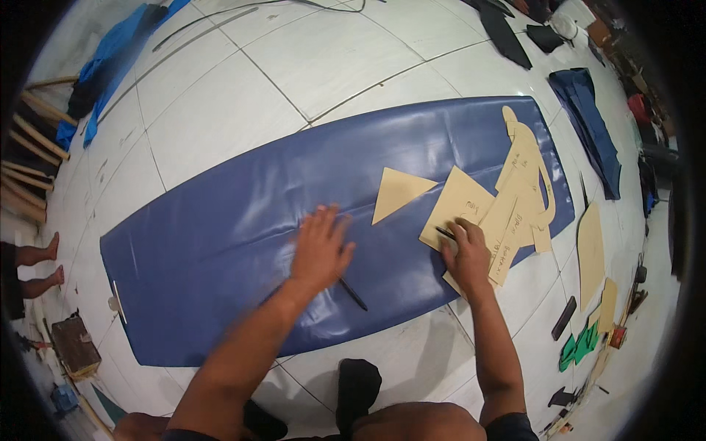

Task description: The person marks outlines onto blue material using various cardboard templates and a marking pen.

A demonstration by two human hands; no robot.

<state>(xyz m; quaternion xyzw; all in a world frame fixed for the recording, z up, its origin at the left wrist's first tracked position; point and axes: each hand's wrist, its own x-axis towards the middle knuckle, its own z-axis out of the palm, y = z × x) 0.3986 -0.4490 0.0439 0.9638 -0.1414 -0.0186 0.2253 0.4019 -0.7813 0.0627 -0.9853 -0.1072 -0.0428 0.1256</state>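
A large sheet of shiny blue material [198, 228], lightly creased, lies spread over white floor tiles. My left hand [320, 250] rests on it near the middle, palm down, fingers spread, slightly blurred. Beside that wrist lies a slim black stick-like tool [354, 295], partly covered by the hand. My right hand [468, 253] grips a black pen [445, 232] over a tan pattern piece [457, 192]. Left of this piece is a triangular tan piece [401, 191]. Several more tan pattern pieces [521, 191], some with handwriting, overlap at the sheet's right end.
A folded dark blue piece [592, 128] lies beyond the right edge. Nearer are more tan pieces [590, 253], a black oblong object [564, 318] and green scraps [586, 343]. Another person's feet [54, 261] show at left, below wooden poles [37, 140]. A brown box [76, 347] sits lower left.
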